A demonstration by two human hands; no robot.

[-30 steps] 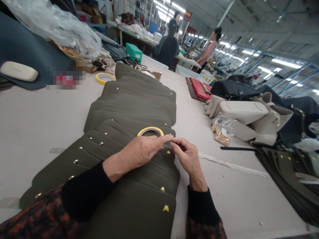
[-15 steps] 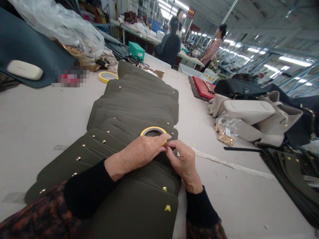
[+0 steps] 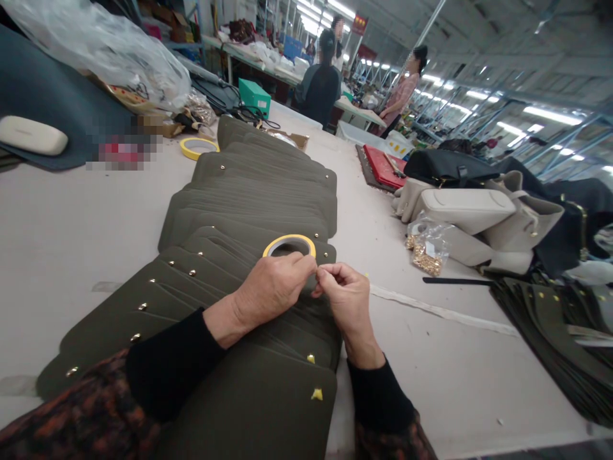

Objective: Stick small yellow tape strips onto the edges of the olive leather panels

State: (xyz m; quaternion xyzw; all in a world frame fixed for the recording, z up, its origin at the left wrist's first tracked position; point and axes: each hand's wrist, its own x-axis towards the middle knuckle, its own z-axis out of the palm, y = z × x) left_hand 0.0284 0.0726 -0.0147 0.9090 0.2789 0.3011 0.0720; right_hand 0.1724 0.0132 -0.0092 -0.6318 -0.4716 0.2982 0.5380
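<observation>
My left hand (image 3: 278, 284) is closed on a roll of yellow tape (image 3: 290, 240), whose upper rim shows above the fingers. Close beside it, my right hand (image 3: 347, 300) pinches with thumb and forefinger at the left fingertips; whatever lies in that pinch is too small to make out. Beneath both hands spread overlapping dark olive panels (image 3: 249, 204) with rounded corners and small gold studs. On the nearest panels, by the right edge, sit two small yellow tape pieces (image 3: 317, 394).
A second yellow tape roll (image 3: 198, 148) lies beyond the panels at left. To the right are beige and black bags (image 3: 469, 204), a bag of gold hardware (image 3: 428, 253) and stacked dark strips (image 3: 541, 345). A green box (image 3: 254, 98) stands at the back. Other people are farther off.
My left thumb and fingers have curled in tighter at the tape roll, and the hands have turned slightly against each other. The whole view has shifted a little.
</observation>
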